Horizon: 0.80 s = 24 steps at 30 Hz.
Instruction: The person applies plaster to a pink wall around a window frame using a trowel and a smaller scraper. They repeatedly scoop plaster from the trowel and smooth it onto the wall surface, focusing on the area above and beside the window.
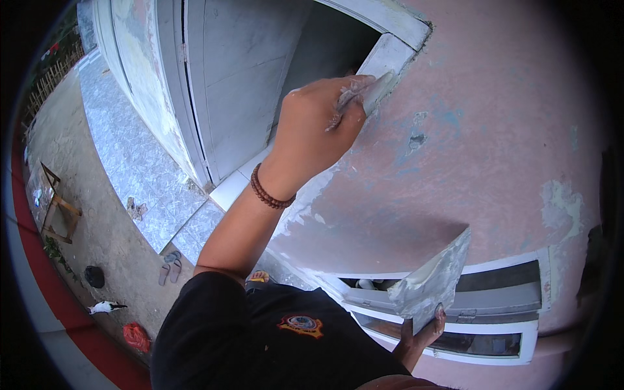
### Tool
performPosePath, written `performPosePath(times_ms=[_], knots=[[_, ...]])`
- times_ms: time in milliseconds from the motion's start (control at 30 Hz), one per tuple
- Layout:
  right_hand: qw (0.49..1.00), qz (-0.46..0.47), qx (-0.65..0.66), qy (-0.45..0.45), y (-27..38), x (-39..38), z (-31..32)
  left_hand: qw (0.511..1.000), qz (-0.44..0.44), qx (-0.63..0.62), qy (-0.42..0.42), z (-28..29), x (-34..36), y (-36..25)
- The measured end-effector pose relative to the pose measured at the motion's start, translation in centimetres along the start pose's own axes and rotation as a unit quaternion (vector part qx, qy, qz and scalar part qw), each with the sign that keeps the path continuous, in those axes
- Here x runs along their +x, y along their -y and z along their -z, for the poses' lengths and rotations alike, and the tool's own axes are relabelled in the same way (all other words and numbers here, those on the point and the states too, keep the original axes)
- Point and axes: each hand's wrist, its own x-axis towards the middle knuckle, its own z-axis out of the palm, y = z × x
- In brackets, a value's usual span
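Observation:
My left hand (322, 123), smeared with white putty and wearing a brown beaded bracelet (268, 190) at the wrist, is closed on a putty knife (379, 93). Its whitish blade lies against the edge of the white door frame (390, 55), where the frame meets the pink wall (494, 130). Lower down at the right, my right hand (422, 338) grips a flat putty board (439, 279) from below. White putty coats the board, which is tilted in front of a window.
A white-framed window (530, 341) sits low in the wall. The grey door (237, 78) stands beside a dark opening. Grey tiles (140, 149) edge the porch. On the ground lie sandals (170, 268), a red plastic bag (136, 337) and a wooden stand (62, 211).

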Motion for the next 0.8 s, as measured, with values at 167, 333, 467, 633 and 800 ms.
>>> performPosePath(times_ms=[167, 333, 467, 633, 800], knots=[[1.000, 0.006, -0.008, -0.005, -0.1, 0.0, 0.2, 0.999, -0.001, 0.025, 0.044, 0.0, -0.6, -0.2], [1.000, 0.000, -0.009, -0.013, -0.2, 0.2, 0.1, 0.995, 0.064, -0.006, 0.076, 1.7, -1.7, 0.3], [1.000, -0.009, 0.008, 0.022, -0.6, 0.5, -0.1, 0.995, 0.080, -0.024, 0.052, 1.9, -1.7, 0.6], [0.999, -0.009, 0.017, 0.036, -0.5, 0.1, 0.0, 0.998, 0.056, -0.035, 0.017, 0.7, -0.1, -0.8], [0.998, -0.016, 0.033, 0.042, -0.5, -0.1, -0.1, 0.953, -0.169, 0.239, -0.073, -2.5, 1.6, -2.8]])
